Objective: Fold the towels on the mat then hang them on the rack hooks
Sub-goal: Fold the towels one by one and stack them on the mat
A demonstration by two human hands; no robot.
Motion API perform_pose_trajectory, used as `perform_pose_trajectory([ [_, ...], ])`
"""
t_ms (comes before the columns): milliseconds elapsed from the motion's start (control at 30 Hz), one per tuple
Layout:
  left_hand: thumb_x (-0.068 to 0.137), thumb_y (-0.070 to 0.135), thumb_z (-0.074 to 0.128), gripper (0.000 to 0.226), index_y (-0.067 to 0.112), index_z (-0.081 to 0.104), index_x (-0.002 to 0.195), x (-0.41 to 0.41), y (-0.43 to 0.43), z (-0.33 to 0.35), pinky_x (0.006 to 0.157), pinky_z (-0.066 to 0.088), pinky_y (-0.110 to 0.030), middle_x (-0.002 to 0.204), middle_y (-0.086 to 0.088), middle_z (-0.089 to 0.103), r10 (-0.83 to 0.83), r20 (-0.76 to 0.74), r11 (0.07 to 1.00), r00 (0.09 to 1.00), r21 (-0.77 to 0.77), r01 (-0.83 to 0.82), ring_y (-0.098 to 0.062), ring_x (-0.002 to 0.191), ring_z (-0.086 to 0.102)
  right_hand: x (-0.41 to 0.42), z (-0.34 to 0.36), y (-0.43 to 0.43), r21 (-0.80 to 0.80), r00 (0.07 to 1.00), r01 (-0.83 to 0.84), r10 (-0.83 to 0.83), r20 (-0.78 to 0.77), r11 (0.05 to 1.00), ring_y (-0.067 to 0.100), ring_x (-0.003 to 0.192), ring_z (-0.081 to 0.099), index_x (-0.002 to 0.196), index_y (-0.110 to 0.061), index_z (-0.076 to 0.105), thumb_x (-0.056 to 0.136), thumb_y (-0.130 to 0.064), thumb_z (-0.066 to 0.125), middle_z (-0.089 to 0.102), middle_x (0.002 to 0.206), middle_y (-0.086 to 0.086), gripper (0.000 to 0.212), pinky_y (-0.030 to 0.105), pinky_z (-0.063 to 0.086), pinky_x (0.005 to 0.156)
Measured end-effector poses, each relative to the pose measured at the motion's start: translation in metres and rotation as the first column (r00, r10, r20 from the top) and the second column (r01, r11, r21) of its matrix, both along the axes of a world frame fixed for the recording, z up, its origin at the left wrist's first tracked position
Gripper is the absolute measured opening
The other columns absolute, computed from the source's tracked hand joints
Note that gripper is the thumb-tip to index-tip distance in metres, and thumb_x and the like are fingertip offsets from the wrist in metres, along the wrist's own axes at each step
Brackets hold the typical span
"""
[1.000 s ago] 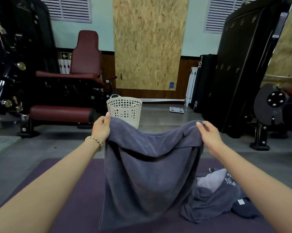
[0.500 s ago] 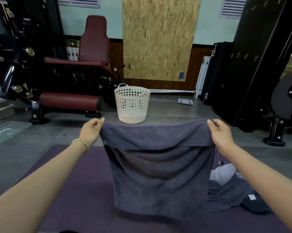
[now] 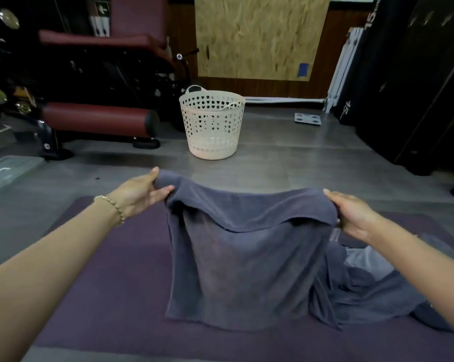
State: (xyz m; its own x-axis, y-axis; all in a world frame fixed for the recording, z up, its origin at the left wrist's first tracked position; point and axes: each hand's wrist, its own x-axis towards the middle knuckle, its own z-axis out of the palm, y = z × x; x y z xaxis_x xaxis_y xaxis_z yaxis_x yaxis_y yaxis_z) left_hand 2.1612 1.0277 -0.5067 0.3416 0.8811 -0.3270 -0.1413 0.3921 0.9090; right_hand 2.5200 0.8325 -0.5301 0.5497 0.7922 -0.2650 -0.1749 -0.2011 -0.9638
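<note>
A dark grey towel (image 3: 246, 257) hangs doubled over between my hands, its lower edge touching the purple mat (image 3: 111, 283). My left hand (image 3: 139, 192) pinches its top left corner and my right hand (image 3: 351, 215) pinches the top right corner. A heap of more grey towels (image 3: 372, 291) lies crumpled on the mat to the right, partly hidden behind my right forearm. No rack or hooks are in view.
A cream perforated laundry basket (image 3: 212, 124) stands on the grey floor beyond the mat. A dark red padded gym machine (image 3: 95, 82) fills the left. Black panels (image 3: 416, 87) lean at the right. A flat scale (image 3: 307, 118) lies near the wall.
Both hands have lowered the towel toward the mat, so its lower edge now reaches it. The view has tipped downward and nearer.
</note>
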Motion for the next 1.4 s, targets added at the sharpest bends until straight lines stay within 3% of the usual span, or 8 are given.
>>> perform_pose_trajectory([
  [200, 0.101, 0.022, 0.042, 0.017, 0.012, 0.044, 0.088, 0.047, 0.055, -0.122, 0.052, 0.055, -0.017, 0.09, -0.004, 0.05, 0.065, -0.269, 0.99, 0.961, 0.139, -0.028, -0.009, 0.05, 0.067, 0.031, -0.115, 0.062, -0.1, 0.92, 0.114, -0.067, 0.386, 0.988, 0.02, 0.076, 0.052, 0.084, -0.009, 0.051, 0.099, -0.021, 0.048, 0.056, 0.084, 0.013, 0.02, 0.025, 0.04, 0.065],
  [300, 0.098, 0.02, 0.049, 0.024, 0.015, 0.048, 0.075, 0.075, 0.082, -0.167, 0.058, 0.055, -0.017, 0.077, -0.003, 0.055, 0.179, -0.351, 0.961, 0.919, 0.262, -0.088, -0.005, 0.049, 0.065, 0.048, -0.157, 0.096, -0.103, 0.923, 0.161, -0.112, 0.368, 0.982, 0.015, 0.051, 0.055, 0.088, -0.011, 0.048, 0.1, -0.02, 0.046, 0.054, 0.08, 0.014, 0.015, 0.018, 0.04, 0.044],
  [433, 0.095, 0.024, 0.055, 0.018, 0.01, 0.062, 0.102, 0.1, 0.112, -0.217, 0.099, 0.044, -0.036, 0.106, -0.007, 0.066, 0.28, -0.5, 0.907, 0.819, 0.416, -0.056, -0.026, 0.106, 0.061, 0.064, -0.206, 0.132, -0.079, 0.966, 0.186, -0.168, 0.199, 0.979, 0.005, 0.049, 0.065, 0.096, -0.015, 0.046, 0.102, -0.016, 0.041, 0.055, 0.091, 0.006, 0.008, 0.014, 0.048, 0.045],
  [567, 0.092, 0.044, 0.053, 0.066, 0.02, 0.026, 0.147, 0.097, 0.102, -0.287, 0.111, 0.032, -0.041, 0.147, -0.01, 0.036, 0.087, -0.637, 0.978, 0.766, 0.202, 0.057, -0.029, 0.134, 0.038, 0.062, -0.277, 0.12, -0.212, 0.983, 0.14, -0.11, 0.149, 0.967, 0.017, 0.117, 0.049, 0.132, -0.01, 0.043, 0.097, -0.015, 0.052, 0.046, 0.129, 0.001, 0.036, 0.025, 0.042, 0.089],
  [800, 0.046, 0.095, 0.048, 0.115, 0.002, 0.06, 0.113, 0.01, 0.054, -0.452, 0.098, 0.045, -0.05, 0.119, -0.023, 0.059, -0.29, -0.872, 0.955, 0.395, -0.235, 0.182, -0.04, 0.114, 0.054, 0.027, -0.373, 0.027, -0.522, 0.983, 0.069, 0.031, 0.181, 0.85, 0.022, 0.103, 0.05, 0.132, -0.002, 0.046, 0.082, -0.01, 0.073, 0.049, 0.12, 0.009, 0.057, 0.028, 0.039, 0.087],
  [1000, 0.08, 0.039, 0.072, 0.039, 0.002, 0.07, 0.091, 0.016, 0.025, -0.407, 0.084, 0.054, -0.038, 0.088, -0.009, 0.072, -0.331, -0.778, 0.942, 0.534, -0.238, 0.237, -0.024, 0.087, 0.068, 0.017, -0.392, 0.014, -0.568, 0.977, 0.083, 0.045, 0.208, 0.819, 0.022, 0.098, 0.055, 0.116, -0.002, 0.052, 0.076, -0.019, 0.08, 0.057, 0.109, 0.009, 0.052, 0.029, 0.043, 0.084],
  [1167, 0.087, 0.041, 0.064, 0.037, 0.005, 0.064, 0.095, 0.022, 0.012, -0.396, 0.082, 0.051, -0.039, 0.092, -0.008, 0.07, -0.248, -0.791, 0.963, 0.559, -0.135, 0.235, -0.025, 0.087, 0.065, 0.003, -0.396, 0.011, -0.562, 0.954, 0.025, 0.148, 0.26, 0.827, 0.024, 0.089, 0.063, 0.082, -0.015, 0.059, 0.088, -0.027, 0.066, 0.066, 0.086, 0.002, 0.016, 0.029, 0.046, 0.077],
  [1400, 0.092, 0.034, 0.058, 0.031, 0.004, 0.061, 0.095, -0.001, -0.005, -0.377, 0.07, 0.049, -0.032, 0.088, -0.009, 0.069, -0.144, -0.72, 0.986, 0.679, -0.047, 0.16, -0.027, 0.085, 0.065, -0.011, -0.388, -0.034, -0.384, 0.964, 0.118, -0.013, 0.266, 0.916, 0.016, 0.065, 0.058, 0.068, -0.006, 0.057, 0.094, -0.019, 0.058, 0.062, 0.068, 0.006, 0.029, 0.01, 0.042, 0.055],
])
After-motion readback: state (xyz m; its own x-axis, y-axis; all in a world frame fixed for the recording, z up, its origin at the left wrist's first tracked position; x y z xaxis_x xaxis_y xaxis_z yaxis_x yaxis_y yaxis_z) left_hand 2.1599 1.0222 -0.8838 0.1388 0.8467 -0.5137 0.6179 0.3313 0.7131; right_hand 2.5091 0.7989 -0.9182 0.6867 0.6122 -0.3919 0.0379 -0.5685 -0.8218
